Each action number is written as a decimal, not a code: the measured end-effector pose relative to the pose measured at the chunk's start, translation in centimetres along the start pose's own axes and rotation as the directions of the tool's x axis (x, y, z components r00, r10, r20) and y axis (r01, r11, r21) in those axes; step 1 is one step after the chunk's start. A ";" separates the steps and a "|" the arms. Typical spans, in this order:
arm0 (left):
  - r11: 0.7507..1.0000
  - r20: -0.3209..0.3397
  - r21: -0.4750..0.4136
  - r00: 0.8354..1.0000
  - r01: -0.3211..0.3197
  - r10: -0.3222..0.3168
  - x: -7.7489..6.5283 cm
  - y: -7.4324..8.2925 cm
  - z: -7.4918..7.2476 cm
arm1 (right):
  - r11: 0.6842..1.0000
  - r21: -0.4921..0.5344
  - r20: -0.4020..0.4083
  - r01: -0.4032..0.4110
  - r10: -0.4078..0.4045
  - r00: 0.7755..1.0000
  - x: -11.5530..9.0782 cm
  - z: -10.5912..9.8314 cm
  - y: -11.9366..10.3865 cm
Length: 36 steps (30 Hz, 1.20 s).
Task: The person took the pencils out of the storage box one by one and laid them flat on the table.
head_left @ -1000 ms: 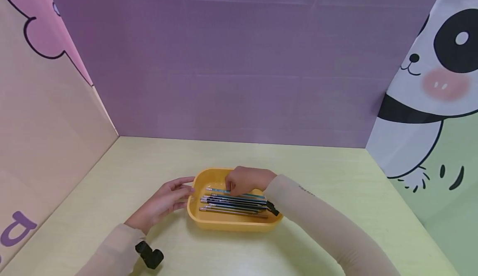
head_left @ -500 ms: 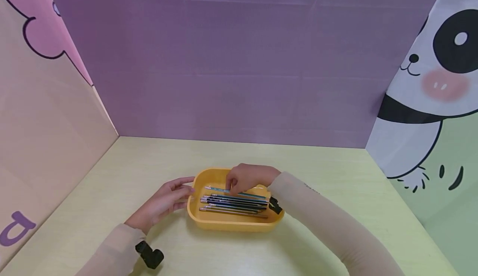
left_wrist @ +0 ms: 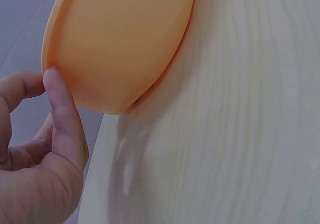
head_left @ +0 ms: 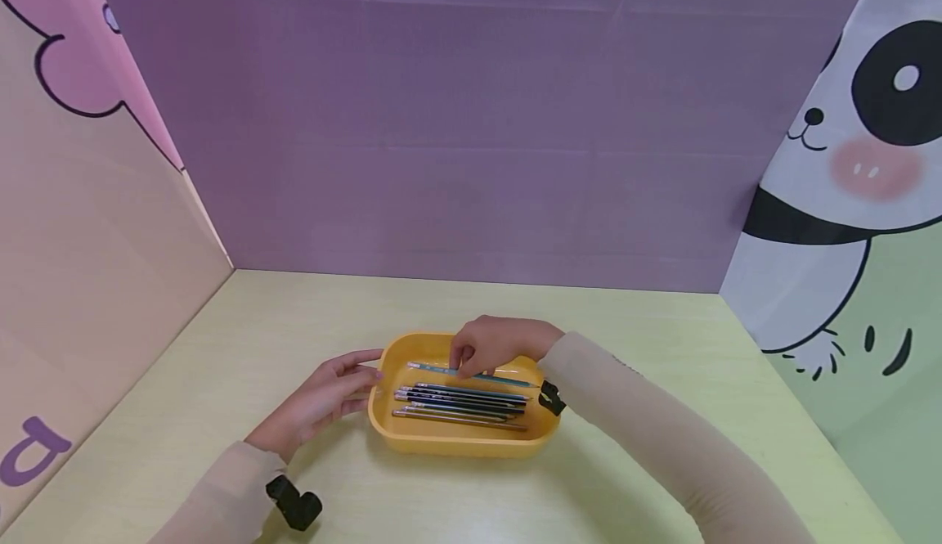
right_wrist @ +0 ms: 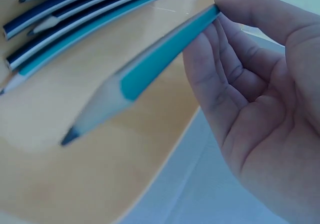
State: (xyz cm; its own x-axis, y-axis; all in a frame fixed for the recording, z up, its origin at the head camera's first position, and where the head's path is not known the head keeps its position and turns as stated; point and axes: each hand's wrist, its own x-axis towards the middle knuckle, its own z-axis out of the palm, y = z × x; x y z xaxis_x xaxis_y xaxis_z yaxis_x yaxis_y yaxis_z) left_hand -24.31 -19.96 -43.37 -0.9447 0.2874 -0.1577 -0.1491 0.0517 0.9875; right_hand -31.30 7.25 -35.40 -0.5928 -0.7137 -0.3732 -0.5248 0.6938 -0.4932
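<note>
A yellow plastic tray [head_left: 464,447] stands on the table, several pencils [head_left: 464,399] lying side by side in it. At its left end my left hand [head_left: 324,401] pinches the rim between thumb and finger; the left wrist view shows the fingertips [left_wrist: 54,82] on the tray's wall. My right hand [head_left: 502,343] is over the back of the tray, pinching a teal pencil [right_wrist: 167,54] between thumb and fingers. The pencil's sharpened dark tip points right in the head view. It is raised at a slight angle, apart from the others, which include dark-striped and teal ones.
The pale wood-grain table [head_left: 309,307] ends at a purple back panel [head_left: 471,135]. Side panels with cartoon prints, a panda [head_left: 876,127] on the right one, border the table. Black cameras [head_left: 294,503] are worn at both wrists.
My right hand has risen slightly and moved a little back and right, lifting the teal pencil away from the other pencils. The left hand and the tray have stayed in place.
</note>
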 end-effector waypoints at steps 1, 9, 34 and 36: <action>1.000 -0.001 0.000 1.000 -0.001 0.001 0.0 0.0 0.0 | 1.000 -0.004 -0.001 -0.001 0.001 1.000 -0.1 -0.1 0.0; 1.000 -0.010 0.013 1.000 0.010 -0.010 0.0 -0.2 -0.2 | 1.000 -0.019 -0.008 -0.005 0.005 1.000 -0.8 -0.7 -0.1; 1.000 0.004 0.005 1.000 -0.008 0.008 0.0 -0.2 0.0 | 0.997 -0.047 -0.051 -0.065 0.062 0.997 -4.6 -2.4 1.3; 1.000 0.005 0.006 1.000 -0.007 0.007 0.0 -0.2 0.0 | 0.996 -0.037 -0.063 -0.078 0.075 0.995 -5.0 -2.4 1.8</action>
State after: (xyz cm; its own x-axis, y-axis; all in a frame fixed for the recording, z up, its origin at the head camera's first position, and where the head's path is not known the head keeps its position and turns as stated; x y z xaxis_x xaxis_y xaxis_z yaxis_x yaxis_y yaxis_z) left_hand -24.24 -19.97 -43.54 -0.9441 0.2930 -0.1508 -0.1408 0.0551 0.9885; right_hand -30.73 12.29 -32.49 -0.6676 -0.6521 -0.3593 -0.4996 0.7501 -0.4333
